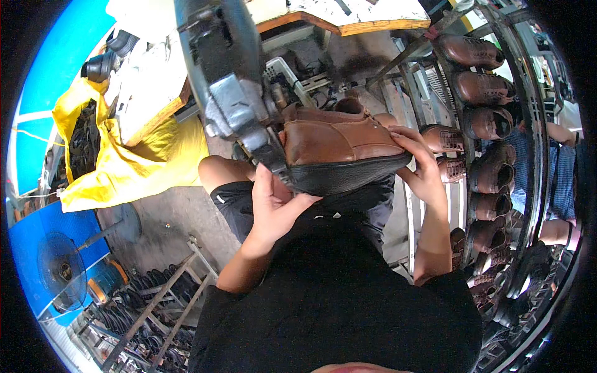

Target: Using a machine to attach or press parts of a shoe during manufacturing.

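A brown leather shoe [342, 140] with a black lower edge lies on its side above my lap. At its left end, my left hand [273, 208] is closed on the lower edge, thumb along the black part; some fingertips are hidden. My right hand [426, 168] grips the opposite end, fingers over the brown upper and thumb underneath. A dark machine arm [227, 74] with a worn metal head reaches down from the top. Its lower tip meets the shoe's left end, close to my left fingers; the exact contact point is hidden.
White worktables [373, 15] with wooden edges stand ahead. Yellow cloth [168, 152] drapes at the left, above a fan [62, 270]. Racks of brown shoes [485, 87] line the right, with another person [553, 180] beyond. A metal rack [158, 311] holds dark pieces at lower left.
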